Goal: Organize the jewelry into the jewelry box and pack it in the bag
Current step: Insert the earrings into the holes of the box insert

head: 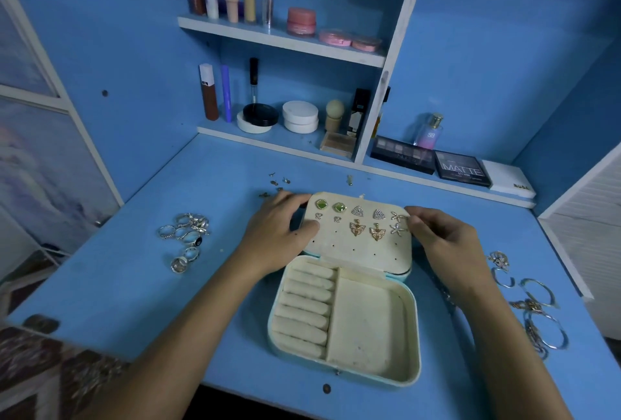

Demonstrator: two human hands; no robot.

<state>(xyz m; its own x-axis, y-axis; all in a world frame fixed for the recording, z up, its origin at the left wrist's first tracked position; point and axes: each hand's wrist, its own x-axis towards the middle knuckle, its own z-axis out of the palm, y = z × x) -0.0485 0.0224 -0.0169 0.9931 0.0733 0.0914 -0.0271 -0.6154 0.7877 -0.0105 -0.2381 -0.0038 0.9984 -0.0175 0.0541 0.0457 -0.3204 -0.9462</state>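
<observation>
My jewelry box (346, 312) sits open mid-desk; everything below is placed relative to it. Earrings (364, 219) already fill the top rows of its lid panel (356, 245): green squares, triangles, hearts, butterflies, flowers. Lower holes are unfilled. My left hand (279, 231) grips the lid's left edge, fingers curled over it. My right hand (447, 235) is at the lid's right edge, fingertips pinching at the flower earring (399, 228), probably seating it. The ring rolls (307, 308) and the open compartment (364, 325) are bare. Rings (186, 240) are piled well left of the box, bangles (537, 312) well right, small loose bits (277, 182) just behind it. No bag in view. I judge earrings mostly done; rings, bangles, closing and packing remain.
</observation>
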